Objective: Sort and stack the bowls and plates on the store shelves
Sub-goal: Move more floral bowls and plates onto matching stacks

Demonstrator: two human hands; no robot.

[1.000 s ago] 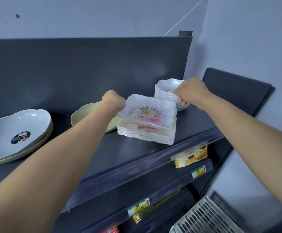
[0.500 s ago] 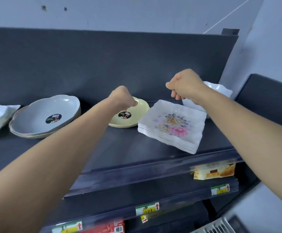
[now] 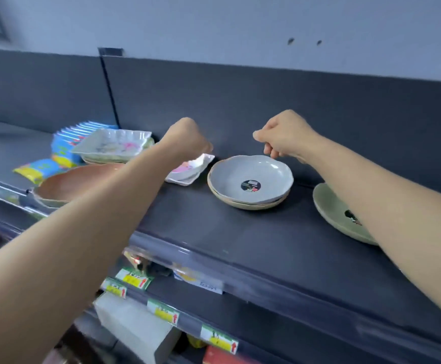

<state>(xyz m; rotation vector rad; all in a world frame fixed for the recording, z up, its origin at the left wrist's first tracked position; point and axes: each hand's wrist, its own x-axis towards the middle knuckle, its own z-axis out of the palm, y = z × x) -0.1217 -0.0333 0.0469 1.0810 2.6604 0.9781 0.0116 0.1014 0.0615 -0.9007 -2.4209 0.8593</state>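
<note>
1. Now I have both hands stretched over the dark top shelf (image 3: 253,232); my left hand (image 3: 187,139) is curled into a loose fist above a small white floral dish (image 3: 187,172), and I cannot tell whether it touches it.
2. My right hand (image 3: 285,136) hangs just over the far rim of the grey bowl (image 3: 250,177), fingers bent and narrow, holding nothing I can see.
3. That grey bowl is nested on a beige one, mid-shelf.
4. Right of it lies a pale green plate (image 3: 337,211), partly under my forearm.
5. At left sit a brown bowl (image 3: 75,182), a square floral plate (image 3: 111,144) on a stack, and blue packets (image 3: 67,143).
</note>
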